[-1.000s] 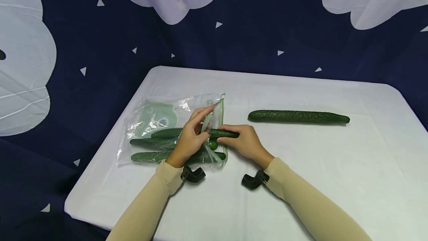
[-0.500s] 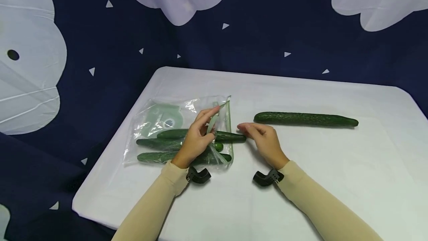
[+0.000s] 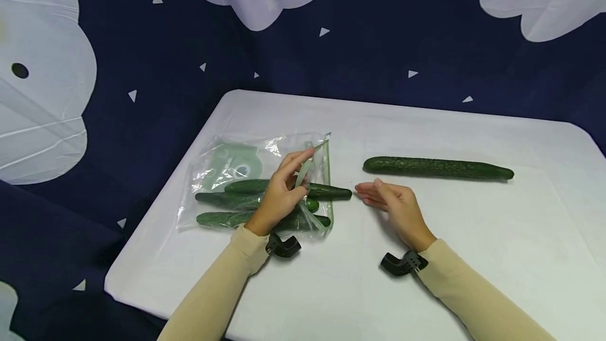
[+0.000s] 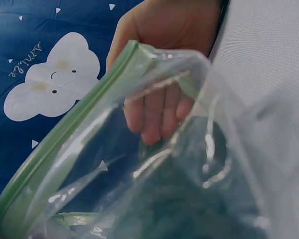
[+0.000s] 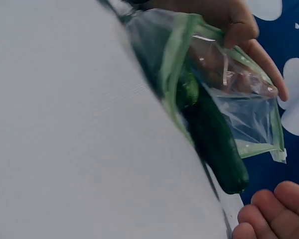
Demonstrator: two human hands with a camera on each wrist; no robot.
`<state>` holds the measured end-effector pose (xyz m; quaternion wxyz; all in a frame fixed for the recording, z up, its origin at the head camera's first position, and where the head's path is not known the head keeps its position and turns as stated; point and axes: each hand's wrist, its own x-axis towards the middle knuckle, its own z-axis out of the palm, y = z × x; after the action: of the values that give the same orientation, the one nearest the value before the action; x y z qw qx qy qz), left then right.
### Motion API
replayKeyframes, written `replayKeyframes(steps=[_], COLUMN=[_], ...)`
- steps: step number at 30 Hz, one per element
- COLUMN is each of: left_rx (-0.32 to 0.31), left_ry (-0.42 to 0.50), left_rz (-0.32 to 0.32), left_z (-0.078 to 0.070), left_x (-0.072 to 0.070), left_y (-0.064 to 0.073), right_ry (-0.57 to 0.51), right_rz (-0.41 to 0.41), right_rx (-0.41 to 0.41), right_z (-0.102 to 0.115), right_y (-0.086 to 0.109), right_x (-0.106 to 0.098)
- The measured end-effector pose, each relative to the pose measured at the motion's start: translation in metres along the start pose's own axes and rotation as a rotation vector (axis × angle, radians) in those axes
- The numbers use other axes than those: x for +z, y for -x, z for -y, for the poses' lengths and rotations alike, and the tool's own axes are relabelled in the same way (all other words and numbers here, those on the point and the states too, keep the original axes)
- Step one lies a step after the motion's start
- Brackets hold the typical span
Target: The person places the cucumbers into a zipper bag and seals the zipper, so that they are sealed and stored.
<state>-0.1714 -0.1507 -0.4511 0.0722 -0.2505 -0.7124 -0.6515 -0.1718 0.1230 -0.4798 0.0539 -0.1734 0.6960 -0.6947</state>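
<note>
A clear zip bag [image 3: 293, 142] with green edging lies on the table with several cucumbers in it. My left hand [image 3: 276, 201] holds the upper lip of its mouth between thumb and fingers, lifting it away from the lower edge. One cucumber [image 3: 340, 193] pokes out of the mouth, its dark end also plain in the right wrist view. Just to the right of that end is my right hand [image 3: 400, 207], holding nothing, fingers extended together. Two other cucumbers [image 3: 227, 200] lie within the bag, partly hidden by my left hand and forearm.
A long loose cucumber [image 3: 435, 168] lies behind my right hand. The white-covered table [image 3: 331, 288] has its left edge beyond the bag. A dark blue curtain [image 3: 360, 4] with clouds and triangles hangs behind.
My right hand has let go of the protruding cucumber and drawn back to the right, fingers straightening. My left hand keeps holding the bag's lip. The head view has shifted slightly.
</note>
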Motion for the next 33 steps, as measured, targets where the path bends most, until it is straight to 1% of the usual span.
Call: replayKeyframes(steps=[3, 6, 12, 16, 20, 25, 28, 33], left_rx=[-0.006, -0.006, -0.009, 0.003, 0.012, 0.004, -0.001, 0.001], left_ry=[-0.006, -0.025, -0.046, -0.052, -0.07, -0.082, -0.08, -0.08], left_rz=[-0.001, -0.004, 0.003, 0.005, -0.001, -0.005, -0.006, -0.012], left_z=[0.0, -0.001, -0.001, 0.001, 0.001, -0.005, -0.007, -0.004], left_x=[0.0, -0.002, -0.002, -0.001, 0.0, 0.002, 0.003, 0.003], left_y=[0.0, 0.0, -0.001, -0.001, -0.002, -0.003, -0.003, -0.003], right_ry=[0.022, 0.013, -0.057, -0.106, -0.13, -0.15, -0.155, -0.146], right_rz=[0.008, 0.016, -0.006, -0.006, 0.014, 0.032, 0.038, 0.058], right_rx=[-0.008, -0.008, 0.01, 0.027, 0.04, 0.043, 0.051, 0.061], right_z=[0.0, 0.002, 0.003, 0.002, 0.003, 0.004, 0.005, 0.007], right_y=[0.001, 0.0, -0.001, -0.002, -0.004, -0.01, -0.014, -0.02], right_x=[0.002, 0.006, 0.011, 0.016, 0.027, 0.042, 0.05, 0.064])
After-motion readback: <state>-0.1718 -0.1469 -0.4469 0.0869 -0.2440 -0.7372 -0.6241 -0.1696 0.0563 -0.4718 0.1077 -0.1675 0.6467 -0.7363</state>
